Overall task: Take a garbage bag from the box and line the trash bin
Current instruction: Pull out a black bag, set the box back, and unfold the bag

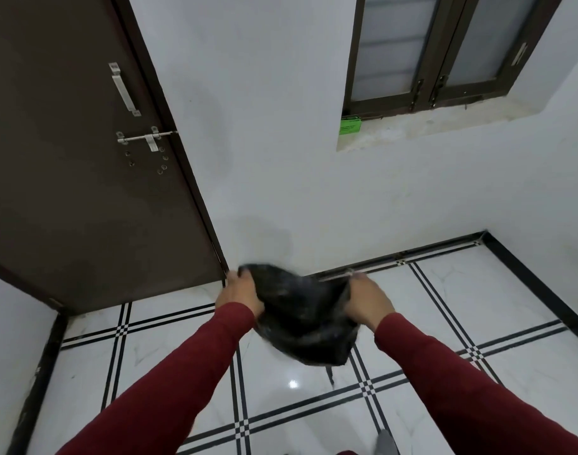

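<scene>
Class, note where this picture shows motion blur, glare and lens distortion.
Head view: the crumpled black plastic garbage bag is motion-blurred between the left hand and right hand; glare spots the glossy white tiled floor; the wide lens tilts the brown door.

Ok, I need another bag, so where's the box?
In the head view the green box sits upper right, at the left end of the window ledge, against the wall below the window frame.

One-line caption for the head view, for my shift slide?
Both hands, left and right, grip a black garbage bag above the tiled floor, green box on the windowsill.
</scene>
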Motion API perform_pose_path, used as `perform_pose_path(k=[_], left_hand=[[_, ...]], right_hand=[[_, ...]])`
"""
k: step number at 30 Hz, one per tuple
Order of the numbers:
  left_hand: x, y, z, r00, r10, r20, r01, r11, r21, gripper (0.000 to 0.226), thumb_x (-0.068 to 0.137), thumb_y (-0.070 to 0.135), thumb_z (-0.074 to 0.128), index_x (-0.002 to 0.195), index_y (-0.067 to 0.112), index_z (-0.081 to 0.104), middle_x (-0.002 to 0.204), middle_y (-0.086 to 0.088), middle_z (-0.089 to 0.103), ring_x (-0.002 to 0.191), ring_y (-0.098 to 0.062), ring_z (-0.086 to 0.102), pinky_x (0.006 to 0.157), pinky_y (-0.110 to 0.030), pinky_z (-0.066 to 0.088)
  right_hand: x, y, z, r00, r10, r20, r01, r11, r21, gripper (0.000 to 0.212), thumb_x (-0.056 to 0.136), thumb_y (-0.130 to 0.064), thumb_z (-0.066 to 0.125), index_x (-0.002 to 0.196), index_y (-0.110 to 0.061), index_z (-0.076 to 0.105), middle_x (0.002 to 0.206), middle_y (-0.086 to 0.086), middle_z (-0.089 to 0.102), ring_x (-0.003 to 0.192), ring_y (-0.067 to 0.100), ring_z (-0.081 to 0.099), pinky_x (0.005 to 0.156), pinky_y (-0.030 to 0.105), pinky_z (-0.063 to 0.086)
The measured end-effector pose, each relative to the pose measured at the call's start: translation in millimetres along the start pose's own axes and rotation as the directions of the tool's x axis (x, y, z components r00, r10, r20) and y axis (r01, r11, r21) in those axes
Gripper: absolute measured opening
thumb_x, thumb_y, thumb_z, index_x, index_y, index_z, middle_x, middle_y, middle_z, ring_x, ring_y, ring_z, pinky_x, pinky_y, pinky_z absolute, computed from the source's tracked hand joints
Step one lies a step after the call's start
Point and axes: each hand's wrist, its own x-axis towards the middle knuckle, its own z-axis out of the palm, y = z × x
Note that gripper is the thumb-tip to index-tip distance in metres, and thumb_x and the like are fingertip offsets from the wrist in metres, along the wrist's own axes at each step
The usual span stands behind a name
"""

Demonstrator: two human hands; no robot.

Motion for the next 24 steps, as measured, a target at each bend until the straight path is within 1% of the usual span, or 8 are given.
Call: perform_pose_path(k=[4, 6, 9, 12, 16, 20, 22, 24], left_hand=[[0.0, -2.3, 6.7, 0.807, 0.161, -0.568, -0.242, 0.968, -0.069, 0.077, 0.083, 0.008, 0.067, 0.151, 0.003, 0.033, 0.145, -0.020, 0.034, 0.065, -0.036, 0.066, 0.057, -0.038, 0.053], [-1.1, -11.6, 15.3, 0.829, 0.264, -0.493, -0.275, 0.960, 0.052, 0.084, 0.081, 0.011, 0.071, 0.154, 0.006, 0.030, 0.145, -0.017, 0.032, 0.068, -0.036, 0.068, 0.058, -0.040, 0.055], [4.7, -34.9, 39.0, 0.957, 0.267, 0.112, -0.288, 0.920, 0.265, 0.087, 0.086, 0.031, 0.067, 0.159, 0.018, 0.022, 0.148, -0.010, 0.036, 0.109, -0.035, 0.066, 0.089, -0.044, 0.055], [-0.6, -48.7, 45.3, 0.942, 0.137, 0.307, -0.227, 0.933, 0.279, 0.068, 0.086, 0.039, 0.064, 0.148, 0.023, 0.042, 0.145, -0.006, 0.043, 0.117, -0.030, 0.062, 0.097, -0.039, 0.053], [-3.9, -37.2, 21.2, 0.991, 0.068, -0.116, -0.054, 0.992, 0.117, 0.076, 0.087, 0.018, 0.063, 0.155, 0.018, 0.029, 0.153, -0.009, 0.025, 0.097, -0.033, 0.068, 0.082, -0.041, 0.056], [-7.9, -28.3, 12.9, 0.904, 0.070, -0.421, -0.101, 0.994, -0.051, 0.087, 0.084, 0.012, 0.066, 0.159, 0.010, 0.021, 0.161, -0.016, 0.019, 0.076, -0.037, 0.069, 0.066, -0.039, 0.055], [-8.2, -33.7, 17.4, 0.906, 0.141, -0.399, -0.126, 0.990, 0.063, 0.091, 0.087, 0.019, 0.067, 0.161, 0.010, 0.015, 0.162, -0.016, 0.021, 0.076, -0.034, 0.070, 0.065, -0.038, 0.056], [-8.5, -44.7, 27.9, 0.974, 0.212, -0.077, -0.186, 0.949, 0.253, 0.082, 0.090, 0.023, 0.064, 0.160, 0.014, 0.022, 0.154, -0.010, 0.037, 0.093, -0.033, 0.071, 0.076, -0.040, 0.057]], right_hand=[[-3.6, -9.0, -5.7, 0.747, -0.286, -0.600, 0.392, 0.918, 0.051, 0.046, 0.077, 0.003, 0.063, 0.121, -0.010, 0.061, 0.162, -0.002, 0.022, 0.100, 0.015, 0.060, 0.076, 0.027, 0.053], [-6.5, -3.5, 4.5, 0.770, -0.419, -0.482, 0.421, 0.900, -0.110, 0.058, 0.080, -0.004, 0.064, 0.136, -0.014, 0.055, 0.159, -0.002, 0.026, 0.120, 0.017, 0.056, 0.085, 0.027, 0.054], [-10.9, 12.4, 20.4, 0.961, -0.211, 0.181, 0.263, 0.901, -0.345, 0.044, 0.085, -0.020, 0.058, 0.129, -0.013, 0.059, 0.139, 0.007, 0.054, 0.113, 0.030, 0.063, 0.086, 0.036, 0.057], [-11.4, 17.5, 25.0, 0.835, 0.070, 0.547, 0.126, 0.941, -0.313, 0.035, 0.085, -0.020, 0.057, 0.119, -0.013, 0.066, 0.120, 0.010, 0.070, 0.107, 0.029, 0.068, 0.084, 0.030, 0.055], [7.7, 8.2, 16.8, 0.999, 0.038, 0.038, -0.046, 0.969, 0.243, 0.044, 0.069, -0.005, 0.056, 0.112, -0.009, 0.065, 0.117, 0.017, 0.061, 0.111, 0.034, 0.060, 0.086, 0.022, 0.045], [4.7, -4.4, 11.0, 0.895, -0.028, -0.446, 0.238, 0.875, 0.422, 0.074, 0.072, 0.005, 0.058, 0.142, -0.014, 0.044, 0.145, 0.014, 0.035, 0.115, 0.034, 0.054, 0.094, 0.028, 0.047], [-1.1, -2.0, 18.8, 0.908, -0.176, -0.381, 0.236, 0.964, 0.119, 0.076, 0.074, -0.001, 0.059, 0.144, -0.022, 0.042, 0.150, 0.009, 0.034, 0.110, 0.033, 0.058, 0.087, 0.038, 0.056], [-5.5, 4.2, 26.1, 0.978, -0.201, 0.052, 0.208, 0.950, -0.232, 0.054, 0.079, -0.014, 0.058, 0.132, -0.024, 0.055, 0.143, 0.006, 0.048, 0.107, 0.030, 0.063, 0.082, 0.038, 0.057]])
